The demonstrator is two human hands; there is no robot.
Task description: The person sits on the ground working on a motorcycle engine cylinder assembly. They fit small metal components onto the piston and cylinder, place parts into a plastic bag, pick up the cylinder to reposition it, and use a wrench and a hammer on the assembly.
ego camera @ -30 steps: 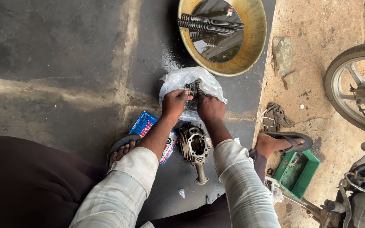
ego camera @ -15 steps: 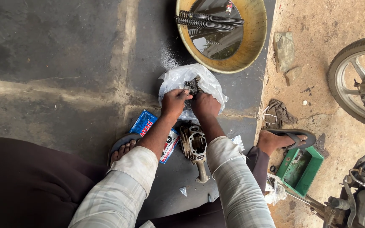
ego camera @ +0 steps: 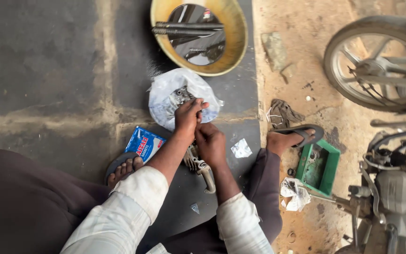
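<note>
Both hands shifted | left hand (ego camera: 187,116) fingers grip metal part (ego camera: 182,96) | right hand (ego camera: 211,143) withdrawn, curled

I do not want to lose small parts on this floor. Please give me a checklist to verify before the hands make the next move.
1. Left hand has contact with the metal part in the white plastic bag: ok, the fingers are on it.
2. Grip on that part is firm: cannot tell, the fingers hide it.
3. Right hand steadies the engine piece on the floor: ok, it rests over its top.
4. Bag lies flat and open: ok.
5. Yellow basin is apart from the hands: ok.
6. Loose scraps near the work, like the foil piece: not ok, they lie close to the right hand.
</note>
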